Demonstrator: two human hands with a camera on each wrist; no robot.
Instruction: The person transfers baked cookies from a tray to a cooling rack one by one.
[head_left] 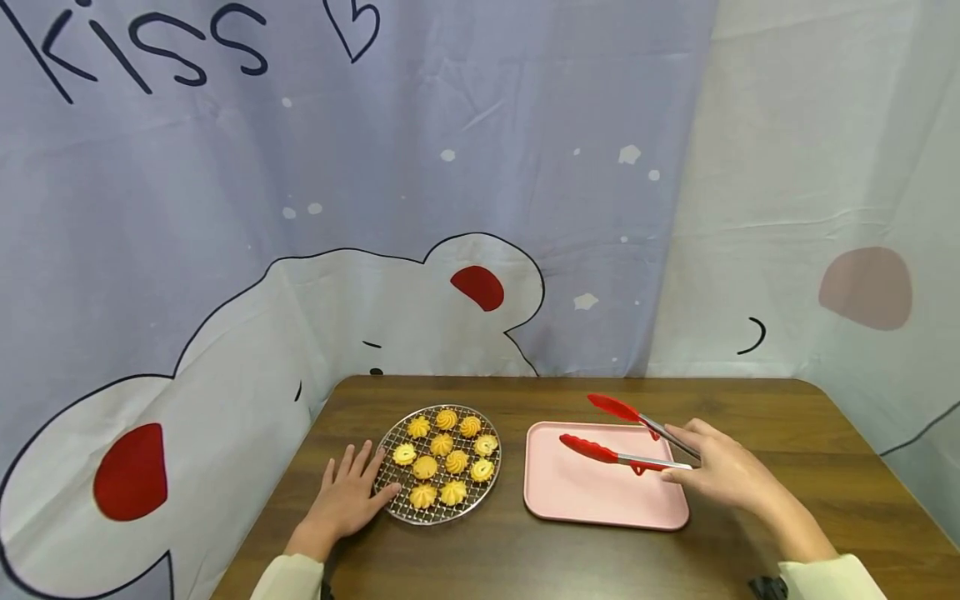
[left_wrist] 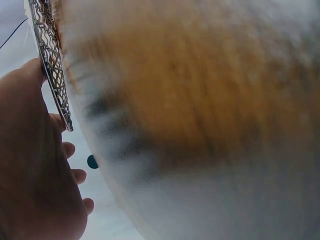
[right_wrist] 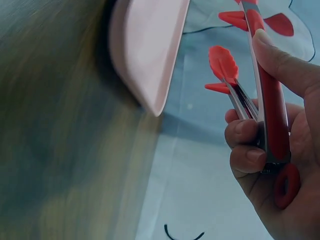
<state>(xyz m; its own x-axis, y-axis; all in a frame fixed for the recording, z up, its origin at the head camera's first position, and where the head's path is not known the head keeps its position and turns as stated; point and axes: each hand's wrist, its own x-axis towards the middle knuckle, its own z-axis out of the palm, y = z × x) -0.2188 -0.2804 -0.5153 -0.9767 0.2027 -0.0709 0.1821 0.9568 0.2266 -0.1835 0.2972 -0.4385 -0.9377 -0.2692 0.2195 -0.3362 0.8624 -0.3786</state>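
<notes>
A round wire rack [head_left: 402,421] holds several yellow piped cookies [head_left: 425,467] on the left of the table. My left hand [head_left: 348,493] lies with spread fingers against the rack's left edge; in the left wrist view the rack [left_wrist: 52,65] is edge-on beside the thumb. My right hand [head_left: 723,468] grips metal tongs with red tips [head_left: 590,449], fingers curled round the handles. The tongs' arms stand apart with nothing between them, over a pink rectangular tray [head_left: 558,498]. In the right wrist view the tongs [right_wrist: 273,107] show a red ring at the handle end.
The brown wooden table [head_left: 510,567] carries the rack and tray side by side, with a gap between them. Behind it hangs a printed curtain [head_left: 570,208], which also runs down the left and right sides. A dark cord [head_left: 918,432] shows at the far right.
</notes>
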